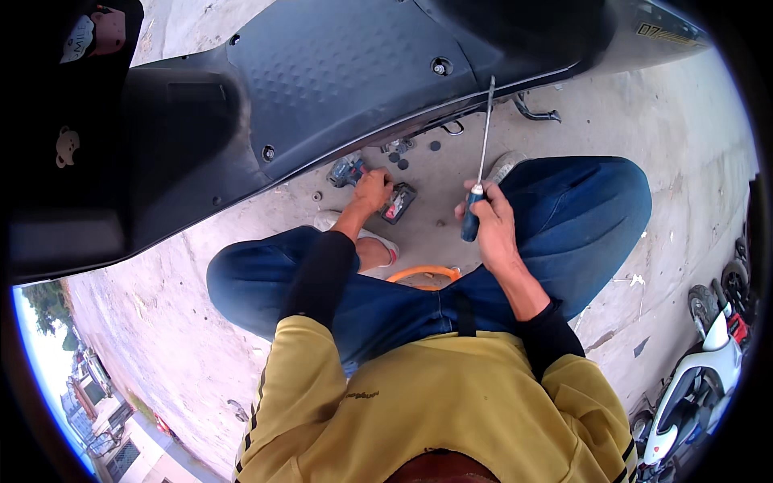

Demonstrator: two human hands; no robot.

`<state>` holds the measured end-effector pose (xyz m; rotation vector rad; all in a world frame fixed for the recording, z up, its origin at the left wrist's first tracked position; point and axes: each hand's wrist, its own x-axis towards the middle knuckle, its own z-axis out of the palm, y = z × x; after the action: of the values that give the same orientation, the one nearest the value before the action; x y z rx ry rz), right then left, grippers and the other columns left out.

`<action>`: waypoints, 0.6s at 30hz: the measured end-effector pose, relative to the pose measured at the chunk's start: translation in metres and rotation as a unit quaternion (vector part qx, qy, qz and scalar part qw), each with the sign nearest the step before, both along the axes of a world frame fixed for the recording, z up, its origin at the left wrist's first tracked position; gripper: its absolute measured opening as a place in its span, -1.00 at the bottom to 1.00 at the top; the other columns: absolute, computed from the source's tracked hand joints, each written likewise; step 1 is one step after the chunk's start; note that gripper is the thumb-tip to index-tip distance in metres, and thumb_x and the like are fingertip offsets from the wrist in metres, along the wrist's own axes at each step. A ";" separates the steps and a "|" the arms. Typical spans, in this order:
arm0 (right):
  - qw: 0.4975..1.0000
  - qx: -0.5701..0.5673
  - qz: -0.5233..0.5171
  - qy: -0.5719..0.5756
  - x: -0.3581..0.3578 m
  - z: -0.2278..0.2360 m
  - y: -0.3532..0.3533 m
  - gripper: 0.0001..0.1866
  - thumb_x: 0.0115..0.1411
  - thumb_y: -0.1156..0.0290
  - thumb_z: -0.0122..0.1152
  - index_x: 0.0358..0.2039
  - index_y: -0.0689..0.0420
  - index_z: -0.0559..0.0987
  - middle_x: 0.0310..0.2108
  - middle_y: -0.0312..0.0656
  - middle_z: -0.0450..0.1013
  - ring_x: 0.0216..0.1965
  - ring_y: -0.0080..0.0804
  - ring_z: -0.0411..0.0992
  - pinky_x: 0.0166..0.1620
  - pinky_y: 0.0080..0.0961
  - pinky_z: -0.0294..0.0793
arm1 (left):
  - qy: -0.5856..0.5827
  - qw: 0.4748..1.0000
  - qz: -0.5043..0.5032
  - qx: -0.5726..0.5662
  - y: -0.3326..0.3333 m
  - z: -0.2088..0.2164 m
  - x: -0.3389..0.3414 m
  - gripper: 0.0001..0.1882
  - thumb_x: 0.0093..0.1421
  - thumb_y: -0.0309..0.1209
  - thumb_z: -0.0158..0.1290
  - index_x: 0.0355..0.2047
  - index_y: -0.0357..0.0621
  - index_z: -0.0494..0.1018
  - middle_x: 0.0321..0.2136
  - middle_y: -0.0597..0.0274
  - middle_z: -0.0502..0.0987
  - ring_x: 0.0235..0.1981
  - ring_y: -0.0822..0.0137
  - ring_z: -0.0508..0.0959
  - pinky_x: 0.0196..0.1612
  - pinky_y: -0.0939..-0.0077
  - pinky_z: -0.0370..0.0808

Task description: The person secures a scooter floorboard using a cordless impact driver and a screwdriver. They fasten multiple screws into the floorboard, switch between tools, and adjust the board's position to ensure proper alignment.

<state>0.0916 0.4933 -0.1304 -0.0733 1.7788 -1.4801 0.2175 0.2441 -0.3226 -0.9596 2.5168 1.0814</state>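
My left hand (372, 191) is closed round the handle of a cordless drill (346, 171), which is low over or on the ground between my feet. Its battery base (398, 203) shows beside my fingers. In my right hand (495, 221) is a long screwdriver (486, 133), gripped by its blue handle, with the shaft pointing up and away from me. Its tip appears over the lower edge of the scooter's dark footboard (346, 72); whether it touches cannot be told. Recessed bolt holes (440, 67) show in the footboard, one of them near its left lower corner (268, 153).
Small round black caps (435, 146) and metal bits (399, 146) lie on the concrete below the scooter. A stand (535, 110) juts out from under it. An orange curved band (424, 272) is beneath me. A white motorcycle (696, 386) is parked at the right.
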 end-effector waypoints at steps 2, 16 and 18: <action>0.999 -0.002 -0.020 -0.041 0.034 -0.019 0.015 -0.60 0.26 0.56 -0.10 0.10 0.27 0.43 -0.28 -0.13 0.45 -0.25 -0.39 0.53 -0.14 -0.42 0.55 | 0.028 0.999 0.034 -0.011 -0.006 -0.039 -0.007 -0.84 0.19 -0.36 0.18 -0.25 -0.10 0.65 -0.25 -0.08 0.70 -0.14 -0.11 0.70 -0.04 0.06 0.62; 0.994 0.037 -0.040 -0.096 0.041 -0.050 0.014 -0.63 0.52 0.14 0.00 -0.27 0.18 0.53 -0.47 -0.27 0.43 -0.48 -0.51 0.44 -0.38 -0.52 0.47 | -0.053 0.998 0.011 -0.024 -0.016 -0.046 -0.024 -0.54 0.23 -0.16 0.24 0.00 -0.27 0.59 -0.06 -0.22 0.66 0.08 -0.16 0.62 0.16 0.05 0.52; 0.996 0.028 -0.051 -0.067 0.042 -0.055 0.015 -0.54 0.53 0.04 0.00 -0.33 0.19 0.54 -0.49 -0.27 0.43 -0.51 -0.52 0.42 -0.39 -0.52 0.46 | -0.088 0.993 -0.077 0.005 0.005 -0.006 -0.030 -0.59 0.25 -0.17 0.21 -0.08 -0.28 0.61 -0.07 -0.24 0.66 0.07 -0.16 0.62 0.15 0.04 0.52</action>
<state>0.1336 0.5086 -0.1854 0.1447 1.7355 -1.4705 0.1870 0.2487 -0.3291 -0.8049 2.3961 0.9200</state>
